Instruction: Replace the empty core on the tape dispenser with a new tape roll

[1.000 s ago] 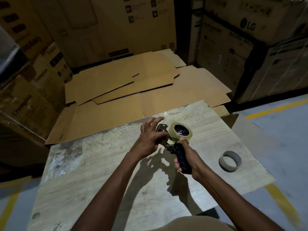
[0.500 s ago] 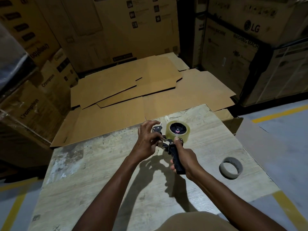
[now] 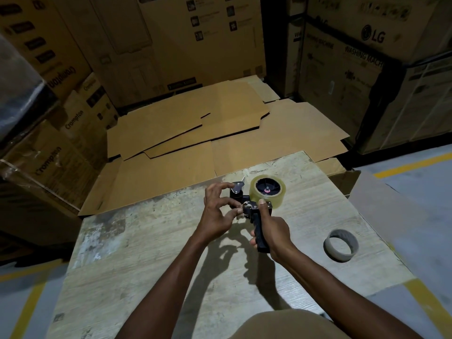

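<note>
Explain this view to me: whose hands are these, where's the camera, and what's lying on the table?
No machine here: a person works bare-handed, and the one picture comes from a camera on their head, looking down. The right hand grips the dispenser by its black handle. A roll of clear tape sits on it. The left hand pinches at the dispenser's front. On the table, to the right, lies the empty core, apart from both hands. Flat cardboard and stacked boxes lie beyond.
</note>
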Motion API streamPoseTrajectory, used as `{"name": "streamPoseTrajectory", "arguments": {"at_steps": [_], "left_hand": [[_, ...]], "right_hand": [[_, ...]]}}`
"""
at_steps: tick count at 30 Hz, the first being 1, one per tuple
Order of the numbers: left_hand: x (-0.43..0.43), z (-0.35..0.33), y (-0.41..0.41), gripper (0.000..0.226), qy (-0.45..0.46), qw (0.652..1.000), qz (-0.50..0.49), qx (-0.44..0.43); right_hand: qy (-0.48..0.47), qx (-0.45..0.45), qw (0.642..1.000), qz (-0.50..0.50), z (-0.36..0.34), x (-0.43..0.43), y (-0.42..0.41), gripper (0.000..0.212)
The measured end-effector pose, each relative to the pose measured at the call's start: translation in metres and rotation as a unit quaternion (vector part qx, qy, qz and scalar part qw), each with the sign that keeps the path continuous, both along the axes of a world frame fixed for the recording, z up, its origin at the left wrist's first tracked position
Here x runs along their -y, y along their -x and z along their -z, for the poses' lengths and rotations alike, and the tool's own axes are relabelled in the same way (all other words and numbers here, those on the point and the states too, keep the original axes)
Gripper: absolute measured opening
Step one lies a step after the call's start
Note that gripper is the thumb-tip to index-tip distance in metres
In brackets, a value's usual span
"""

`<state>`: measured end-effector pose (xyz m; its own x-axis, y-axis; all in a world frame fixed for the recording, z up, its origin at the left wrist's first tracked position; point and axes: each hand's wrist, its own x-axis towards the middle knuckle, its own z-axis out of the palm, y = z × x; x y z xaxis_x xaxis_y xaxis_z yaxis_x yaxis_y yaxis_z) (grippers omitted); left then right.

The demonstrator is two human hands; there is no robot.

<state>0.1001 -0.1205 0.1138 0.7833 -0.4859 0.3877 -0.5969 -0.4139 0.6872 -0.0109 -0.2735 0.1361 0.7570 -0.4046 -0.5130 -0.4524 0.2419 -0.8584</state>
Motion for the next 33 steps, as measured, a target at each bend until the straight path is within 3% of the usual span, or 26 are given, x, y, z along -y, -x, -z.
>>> {"name": "streamPoseTrajectory", "arguments": {"at_steps": [5,9,17,23,33], "left_hand": [[0.002,0.008,0.004,0.009,-0.015,0.999,0.027,0.041],[-0.005,0.010,0.000,0.045,-0.132,0.980,0.072,0.132],[-0.035,0.035,-0.005,0.057,-0.290,0.922,0.138,0.218],[-0.064,0.083,0.011,0.075,-0.297,0.935,0.152,0.118],[-0.092,0.127,0.026,0.065,-0.302,0.946,0.118,-0.021]], "right_hand": [[0.017,0.007,1.000,0.009,0.011,0.006,0.001,0.073],[0.025,0.013,1.000,-0.001,0.019,0.011,0.005,0.075],[0.008,-0.015,0.999,-0.031,0.043,0.017,0.011,0.082],[0.032,-0.042,0.997,-0.061,0.071,-0.002,0.020,0.084],[0.013,-0.078,0.996,-0.049,0.131,-0.050,0.025,0.087]]}}
